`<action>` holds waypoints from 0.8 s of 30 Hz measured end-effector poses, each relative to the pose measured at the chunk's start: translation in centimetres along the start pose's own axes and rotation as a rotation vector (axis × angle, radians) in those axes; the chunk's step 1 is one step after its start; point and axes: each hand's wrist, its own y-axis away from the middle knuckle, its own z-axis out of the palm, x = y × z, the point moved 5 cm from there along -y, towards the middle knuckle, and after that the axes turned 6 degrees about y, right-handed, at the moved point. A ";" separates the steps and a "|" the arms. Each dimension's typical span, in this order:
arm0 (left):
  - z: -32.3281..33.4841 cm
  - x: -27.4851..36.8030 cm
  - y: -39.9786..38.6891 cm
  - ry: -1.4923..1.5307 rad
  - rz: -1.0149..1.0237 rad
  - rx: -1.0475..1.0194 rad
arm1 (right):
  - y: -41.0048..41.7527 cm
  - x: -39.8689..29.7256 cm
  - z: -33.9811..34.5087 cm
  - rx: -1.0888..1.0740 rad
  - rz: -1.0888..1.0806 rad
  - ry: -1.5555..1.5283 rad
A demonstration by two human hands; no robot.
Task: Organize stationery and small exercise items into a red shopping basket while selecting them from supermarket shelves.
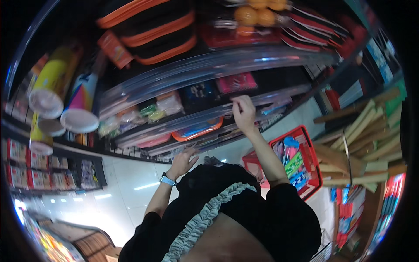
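Observation:
My right hand (244, 113) is at the front edge of a middle shelf (275, 78), its fingers curled, just below a pink packet (236, 82). Blur hides whether it touches the shelf edge or pinches anything. Lower and to the left, my left hand (183, 163) is apart from the goods, thumb and fingers spread, with a light blue watch (168, 179) on the wrist. A dark packet (199, 92) and several small clear-wrapped items (154, 110) lie left of the pink one. Beneath them an orange-rimmed blue item (198, 129) sits on a lower shelf.
A red plastic shopping basket (304, 137) with colourful goods is beside my right arm. Wooden pieces (356, 144) jut out at the right. Capped tubes (47, 98) protrude at the left. Orange-trimmed black cases (157, 32) and orange balls (247, 15) fill the upper shelf. White tile floor (121, 183) lies behind.

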 end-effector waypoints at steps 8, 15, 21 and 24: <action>1.2 0.6 -3.2 0.004 0.063 -0.181 | 10.4 4.2 -1.7 -0.056 0.483 0.048; 3.1 1.6 -6.1 0.009 0.143 -0.305 | 23.1 7.5 1.1 -1.209 0.636 0.276; 6.9 5.5 -8.7 -0.020 0.163 -0.392 | 26.0 10.8 -1.8 -1.090 0.744 0.186; 9.4 7.2 -9.4 -0.045 0.152 -0.465 | 26.1 13.6 -4.2 -0.947 0.809 0.256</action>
